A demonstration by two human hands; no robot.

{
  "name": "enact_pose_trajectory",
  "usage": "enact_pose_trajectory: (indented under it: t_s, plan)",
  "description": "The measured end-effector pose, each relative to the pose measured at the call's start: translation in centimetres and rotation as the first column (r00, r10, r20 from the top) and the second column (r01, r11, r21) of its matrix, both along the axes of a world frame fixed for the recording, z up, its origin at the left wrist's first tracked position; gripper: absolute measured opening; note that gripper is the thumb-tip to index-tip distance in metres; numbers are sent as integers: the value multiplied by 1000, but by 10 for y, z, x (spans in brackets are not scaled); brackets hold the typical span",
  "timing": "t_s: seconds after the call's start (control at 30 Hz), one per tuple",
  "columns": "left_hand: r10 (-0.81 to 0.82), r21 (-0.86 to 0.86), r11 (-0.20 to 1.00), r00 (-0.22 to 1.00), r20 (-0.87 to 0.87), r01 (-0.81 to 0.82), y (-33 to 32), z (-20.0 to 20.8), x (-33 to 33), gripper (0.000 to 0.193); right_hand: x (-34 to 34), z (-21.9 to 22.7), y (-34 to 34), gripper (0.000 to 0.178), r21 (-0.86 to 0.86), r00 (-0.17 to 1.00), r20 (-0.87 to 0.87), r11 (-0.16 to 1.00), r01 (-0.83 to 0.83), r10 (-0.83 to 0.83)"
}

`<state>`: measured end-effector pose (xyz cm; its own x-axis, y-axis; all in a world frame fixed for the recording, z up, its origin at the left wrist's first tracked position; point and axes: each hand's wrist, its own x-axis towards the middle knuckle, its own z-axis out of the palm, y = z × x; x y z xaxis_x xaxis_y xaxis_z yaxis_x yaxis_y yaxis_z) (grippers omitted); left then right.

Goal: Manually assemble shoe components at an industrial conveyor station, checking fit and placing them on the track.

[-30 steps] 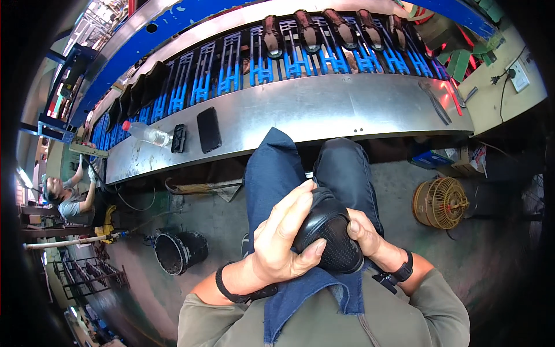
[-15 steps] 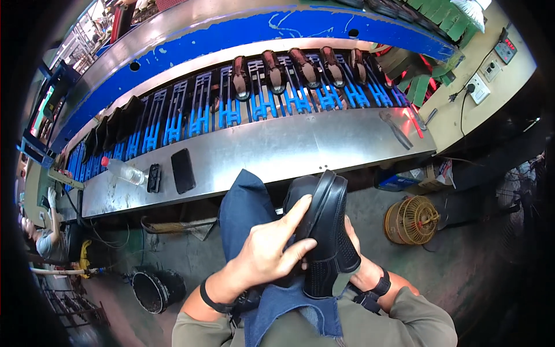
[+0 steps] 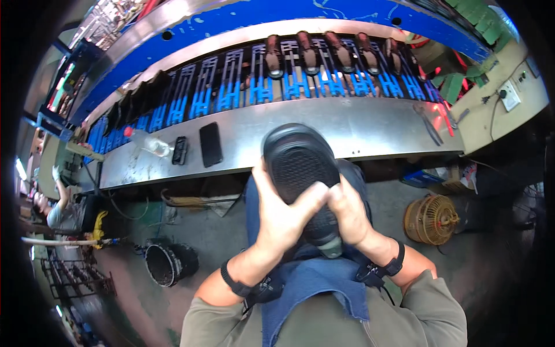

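A black shoe (image 3: pixel 300 168) is held up in front of me, its dark textured sole turned up toward my view and its toe pointing at the workbench. My left hand (image 3: pixel 283 217) grips its left side, the thumb laid across the sole. From the right, my right hand (image 3: pixel 350 214) clasps the shoe, its thumb pressing on the sole beside the other one. Both hands are slightly blurred. Most of the shoe's upper is hidden beneath the sole.
Beyond the metal bench (image 3: pixel 248 127) a conveyor of blue slats (image 3: pixel 231 95) carries several shoes (image 3: pixel 341 55). On the bench lie a phone (image 3: pixel 211 144), a bottle (image 3: pixel 149 143) and pliers (image 3: pixel 429 126). A black bucket (image 3: pixel 167 266) and wire-cage fan (image 3: pixel 430 220) stand below. A co-worker (image 3: pixel 60 211) is far left.
The shoe has turned from side-on to sole-up and moved slightly forward. My right hand has come round from its far side, its thumb now on the sole. The view has shifted left.
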<state>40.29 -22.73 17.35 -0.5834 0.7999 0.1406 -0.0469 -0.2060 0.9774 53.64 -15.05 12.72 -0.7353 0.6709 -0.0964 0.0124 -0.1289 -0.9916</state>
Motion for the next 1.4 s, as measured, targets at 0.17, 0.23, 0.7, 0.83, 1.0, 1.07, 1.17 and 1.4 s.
enact_pose_trajectory:
  t_s: [0.17,0.23,0.7,0.83,1.0,1.07,1.17,1.4]
  plan:
    - [-253,173,966,845,470,192,-34,-35,-69,55,14,28,-5,59,200,885,239,872,-447,399]
    - [-278,177,960,754,594,215,-50,-52,-78,66,20,15,1,39,502,949,150,806,-315,277]
    - [-239,-44,969,968,76,243,-36,-28,-47,107,-15,67,48,51,481,869,193,728,-489,456]
    - [-240,-108,963,968,75,247,-37,-11,-41,99,-8,52,52,45,451,874,30,774,-445,485]
    - [-281,-91,951,949,143,296,-41,-24,-40,98,-5,58,40,49,384,857,-59,804,-455,512]
    - [-243,-112,959,959,149,260,-41,-17,-31,94,-5,52,25,59,695,907,69,633,-343,415]
    - [-226,-124,961,959,170,249,-40,-36,-34,91,-7,53,6,61,800,952,186,525,-291,244]
    - [-303,105,936,618,726,335,-34,-101,-54,65,51,20,-49,76,679,875,459,574,-457,153]
